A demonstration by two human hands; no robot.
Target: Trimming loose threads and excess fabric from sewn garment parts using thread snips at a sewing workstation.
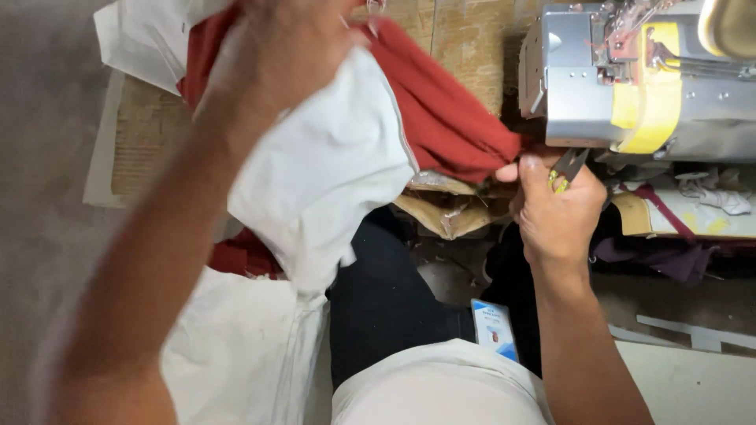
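My left hand (272,55) is raised close to the camera at the upper left, its fingers closed on a white cloth (323,173) that hangs down from it. A red cloth (441,110) runs from behind that hand across to the right. My right hand (555,208) pinches the red cloth's end and also holds small thread snips (567,167) with yellow-green handles, just below the grey sewing machine (622,79).
The sewing machine carries a strip of yellow tape (650,110). More white fabric (236,346) is piled at my lower left. Cloth scraps (701,197) lie under the machine at right. A small blue-and-white card (494,327) rests by my dark-trousered legs.
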